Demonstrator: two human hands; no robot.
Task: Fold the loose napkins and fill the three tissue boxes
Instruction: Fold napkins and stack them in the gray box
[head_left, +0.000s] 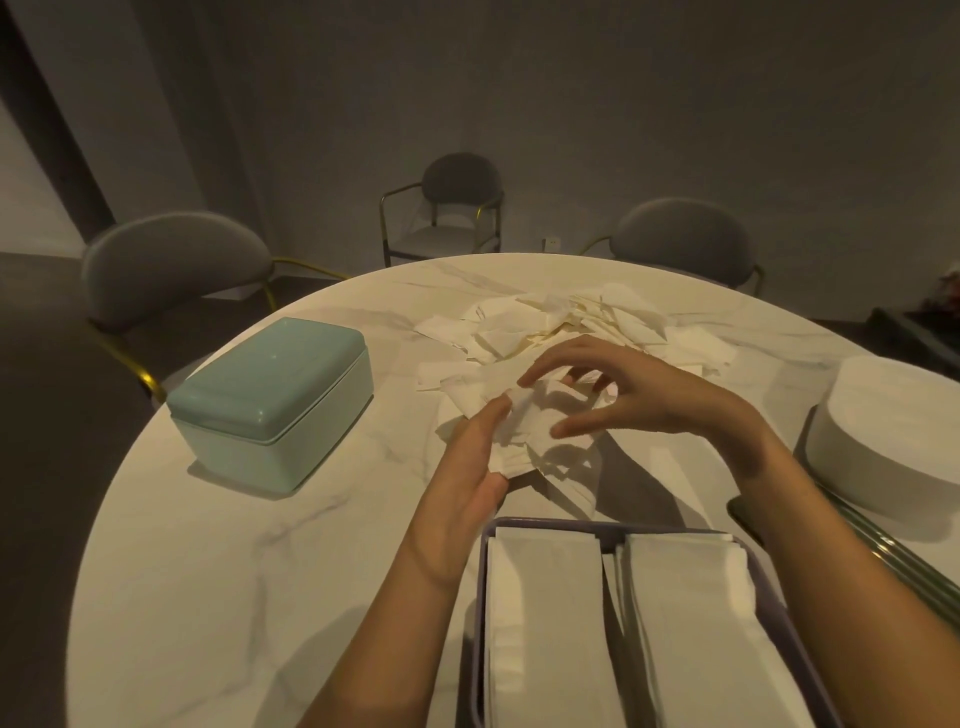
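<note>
While both hands work over the round white marble-patterned table (208, 571), the left hand (467, 478) lies with straight fingers against the near-left edge of a crumpled white paper napkin (540, 421), its palm turned inward toward the other hand. The right hand (618, 395) arches over the same napkin from the far right, fingers curled and spread, the thumb low on the paper and the fingertips touching its upper folds; whether it truly pinches the sheet cannot be told, though the curl of the fingers closes round it. Beyond the right hand's fingertips spreads a loose heap of unfolded white napkins (561, 322), reaching toward the far edge of the table. Well to the left of the left hand stands a pale mint-green rectangular tissue box with a rounded closed lid (270, 400). Just below both wrists, between the forearms, sits an open lavender-rimmed rectangular tissue box (485, 597) holding two side-by-side stacks of folded white napkins (545, 623). To the right of the right forearm rests a white rounded tissue box (883, 441), cut by the frame edge. Past the table stand three grey padded chairs with gold metal legs (171, 265) in a dim room.
</note>
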